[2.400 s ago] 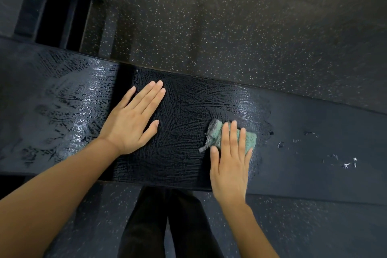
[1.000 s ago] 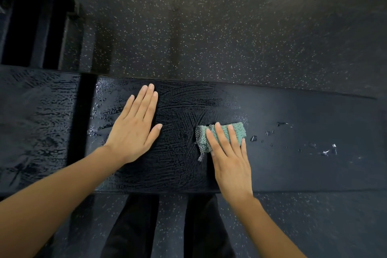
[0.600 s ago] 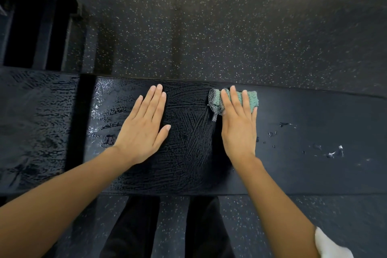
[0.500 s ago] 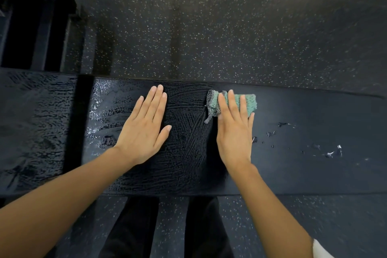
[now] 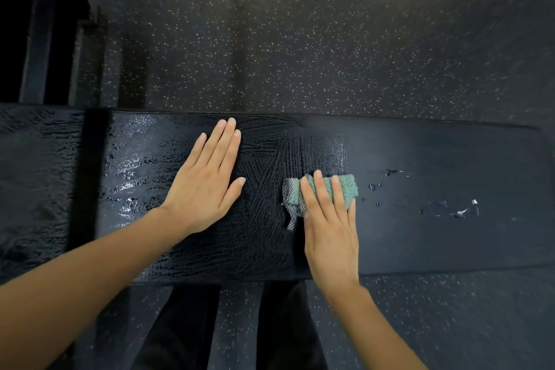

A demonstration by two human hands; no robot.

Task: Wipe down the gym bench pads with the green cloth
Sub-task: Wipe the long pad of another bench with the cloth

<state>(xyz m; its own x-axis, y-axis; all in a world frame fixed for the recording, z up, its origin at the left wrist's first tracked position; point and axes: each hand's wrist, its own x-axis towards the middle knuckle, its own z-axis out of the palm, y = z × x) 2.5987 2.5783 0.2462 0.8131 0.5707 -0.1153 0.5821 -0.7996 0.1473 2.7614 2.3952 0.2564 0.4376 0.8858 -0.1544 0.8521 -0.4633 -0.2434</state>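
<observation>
The right hand (image 5: pixel 330 228) lies flat on the green cloth (image 5: pixel 347 188), fingers straight and pressing it down onto the long bench pad (image 5: pixel 450 237) rather than gripping it. The cloth is folded into a small wad about midway across the pad's depth, with a grey corner trailing out to the left of the fingers. The left hand (image 5: pixel 207 189) is spread palm-down on the same pad, fingers straight and together, holding nothing; it appears to brace the body.

The pad glistens with streaked moisture from its left end up to the cloth, while the stretch to the right looks dull and dry apart from scattered droplets (image 5: pixel 462 213). Wiping that dry stretch seems to be the step in hand. To do it well, the flat pressure should stay even across the whole wad, each stroke should run the full depth from far edge to near edge, and strokes should overlap as they work rightward through the droplets. Tucking in the loose corner would stop it dragging.

A second pad (image 5: pixel 39 177) to the left, beyond a dark gap (image 5: pixel 93 177), also shows a wet sheen. No containers are in view; only the speckled floor (image 5: pixel 300 39) surrounds the bench.
</observation>
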